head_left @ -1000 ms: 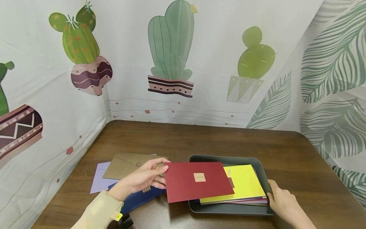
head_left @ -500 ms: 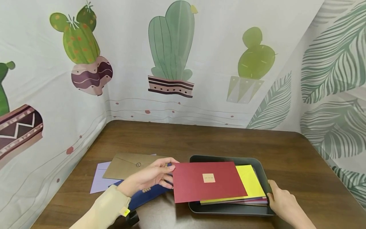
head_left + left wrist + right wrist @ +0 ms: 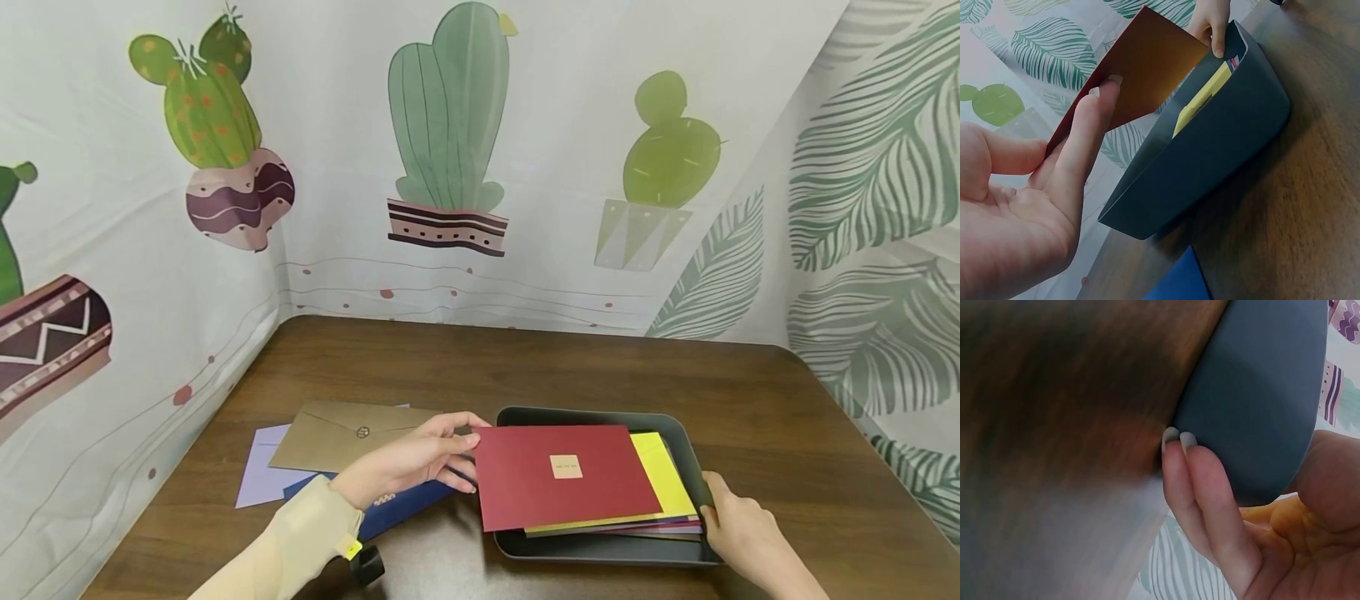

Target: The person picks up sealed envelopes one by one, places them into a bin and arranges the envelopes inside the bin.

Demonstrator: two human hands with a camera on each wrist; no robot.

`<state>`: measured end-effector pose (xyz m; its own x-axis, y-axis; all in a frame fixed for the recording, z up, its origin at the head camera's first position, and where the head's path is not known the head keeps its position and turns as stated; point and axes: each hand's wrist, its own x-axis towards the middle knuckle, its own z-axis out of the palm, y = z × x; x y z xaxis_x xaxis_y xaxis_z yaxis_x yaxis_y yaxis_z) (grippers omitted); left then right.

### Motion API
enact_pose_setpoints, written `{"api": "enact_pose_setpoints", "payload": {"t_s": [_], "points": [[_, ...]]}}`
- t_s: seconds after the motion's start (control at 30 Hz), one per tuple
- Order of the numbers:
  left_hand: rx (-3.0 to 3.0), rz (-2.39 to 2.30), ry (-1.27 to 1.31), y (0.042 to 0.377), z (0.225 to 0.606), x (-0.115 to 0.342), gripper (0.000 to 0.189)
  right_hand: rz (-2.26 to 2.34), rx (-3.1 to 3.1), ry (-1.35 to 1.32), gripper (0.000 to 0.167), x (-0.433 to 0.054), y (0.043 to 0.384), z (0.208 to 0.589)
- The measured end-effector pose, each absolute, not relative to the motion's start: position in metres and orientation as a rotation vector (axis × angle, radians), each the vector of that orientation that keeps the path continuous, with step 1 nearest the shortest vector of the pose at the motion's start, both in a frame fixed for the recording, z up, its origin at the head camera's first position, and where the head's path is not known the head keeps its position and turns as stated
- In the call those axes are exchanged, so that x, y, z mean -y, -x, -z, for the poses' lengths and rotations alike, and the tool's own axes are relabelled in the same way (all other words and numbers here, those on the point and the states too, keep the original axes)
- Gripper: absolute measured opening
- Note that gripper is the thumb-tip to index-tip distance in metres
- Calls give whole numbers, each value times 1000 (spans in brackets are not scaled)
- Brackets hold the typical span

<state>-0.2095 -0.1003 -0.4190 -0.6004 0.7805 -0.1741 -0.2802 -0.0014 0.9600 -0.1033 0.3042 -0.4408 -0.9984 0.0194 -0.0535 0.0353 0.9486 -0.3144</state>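
Observation:
In the head view my left hand (image 3: 420, 458) pinches the left edge of a red envelope (image 3: 525, 492) with a small beige label. The envelope is held above a dark grey tray (image 3: 600, 548), covering much of its left side. Inside the tray lies a stack with a yellow envelope (image 3: 663, 475) on top; edges of other colours show beneath. My right hand (image 3: 750, 533) grips the tray's right end, thumb at the rim. The right wrist view shows its fingers (image 3: 1210, 487) against the outside of the tray wall (image 3: 1254, 394).
Left of the tray, a brown envelope (image 3: 330, 446), a lilac envelope (image 3: 258, 467) and a blue envelope (image 3: 405, 508) overlap on the wooden table (image 3: 450, 358). A cactus-print cloth (image 3: 555, 167) hangs behind the table. A black strap device (image 3: 367, 567) sits by the left wrist.
My left hand has moved to the right with the red envelope, which now covers more of the tray and the yellow envelope. The right hand and the tray have stayed in place.

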Motion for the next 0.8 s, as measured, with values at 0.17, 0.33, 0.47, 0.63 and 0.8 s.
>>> {"api": "enact_pose_setpoints", "payload": {"t_s": [0.17, 0.33, 0.47, 0.63, 0.8], "points": [[-1507, -1711, -529, 211, 420, 98, 44, 492, -3056, -38, 41, -305, 103, 441], [-1526, -1690, -519, 212, 421, 94, 44, 501, -3060, -43, 41, -304, 103, 442], [-1558, -1681, -511, 214, 421, 89, 44, 500, -3065, -43, 41, -305, 103, 442], [-1593, -1679, -481, 215, 421, 80, 42, 500, -3073, -38, 41, -304, 102, 443], [-1568, -1701, -437, 214, 420, 73, 38, 498, -3078, -27, 41, -304, 104, 443]]}}
